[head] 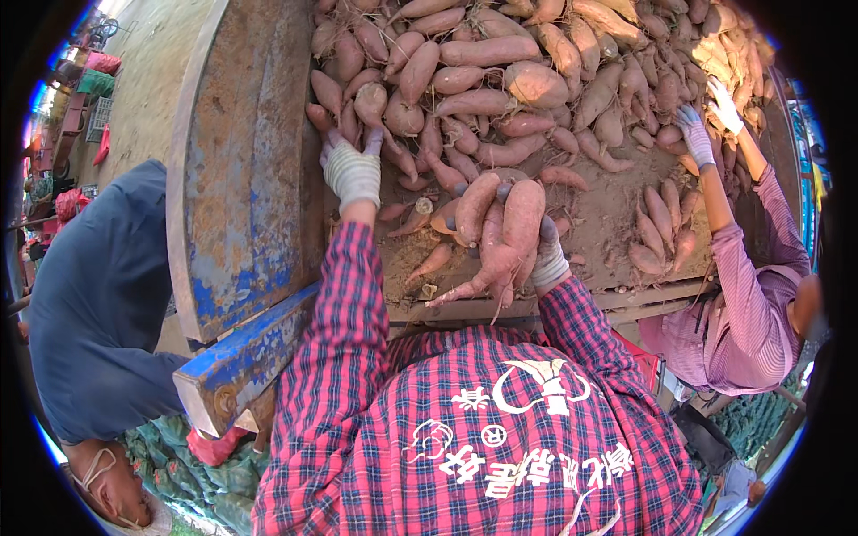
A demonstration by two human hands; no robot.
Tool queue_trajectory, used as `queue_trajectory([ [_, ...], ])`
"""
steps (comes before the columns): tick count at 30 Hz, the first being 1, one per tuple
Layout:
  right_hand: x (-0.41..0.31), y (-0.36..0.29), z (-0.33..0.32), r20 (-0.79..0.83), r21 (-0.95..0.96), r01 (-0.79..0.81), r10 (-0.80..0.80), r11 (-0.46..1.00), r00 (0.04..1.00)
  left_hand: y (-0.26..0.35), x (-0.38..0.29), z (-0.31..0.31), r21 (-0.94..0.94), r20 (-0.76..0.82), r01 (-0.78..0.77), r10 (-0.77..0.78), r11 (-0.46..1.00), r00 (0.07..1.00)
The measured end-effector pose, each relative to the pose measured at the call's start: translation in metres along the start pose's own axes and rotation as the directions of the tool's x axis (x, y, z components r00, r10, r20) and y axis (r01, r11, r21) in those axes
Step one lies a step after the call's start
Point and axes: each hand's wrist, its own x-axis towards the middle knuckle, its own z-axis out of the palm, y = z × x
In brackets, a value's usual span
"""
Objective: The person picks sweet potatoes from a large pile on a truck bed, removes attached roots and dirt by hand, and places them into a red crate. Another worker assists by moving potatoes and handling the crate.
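Note:
My right hand (pixel 551 258), in a white glove with dark fingertips, holds a cluster of sweet potatoes (pixel 506 231) over the front edge of a truck bed; most of its fingers are hidden beneath them. Thin roots dangle from the cluster. Further left, my left hand (pixel 352 164), also gloved, reaches into the heap of sweet potatoes (pixel 482 104). Its thumb and fingers are spread around the lower end of one sweet potato (pixel 371 104) at the heap's near left edge; whether they grip it is unclear.
A rusty, blue-painted metal side panel (pixel 234 167) borders the bed at left. Beyond it bends a person in dark blue (pixel 100 301). At right, a co-worker's gloved hands (pixel 697 137) touch the heap, above a small group of sweet potatoes (pixel 660 224). Green net sacks (pixel 208 479) lie at lower left.

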Motion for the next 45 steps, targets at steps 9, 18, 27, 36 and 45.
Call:
queue_trajectory([
  [9,-0.012,0.004,-0.007,-0.032,0.060,-0.069,0.071,0.996,0.997,0.020,0.028,0.023,0.151,0.180,0.122,-0.149,0.981,0.972],
  [18,-0.024,0.001,-0.015,-0.125,-0.100,-0.058,0.045,0.993,0.991,0.007,0.022,-0.011,-0.051,0.186,0.130,-0.119,0.990,0.975],
  [27,-0.050,-0.012,-0.004,0.099,-0.199,0.000,0.020,0.980,0.995,0.052,-0.104,-0.092,-0.606,0.238,0.115,0.041,0.787,0.970],
  [36,-0.049,0.008,-0.065,0.213,0.051,0.200,-0.207,0.978,0.955,0.134,-0.221,-0.054,-0.530,0.521,-0.322,0.601,0.784,0.606],
  [45,-0.141,0.043,-0.147,-0.297,0.482,0.625,-0.557,0.614,0.776,0.222,-0.266,0.043,-0.616,0.749,-0.463,0.656,0.637,-0.094],
])
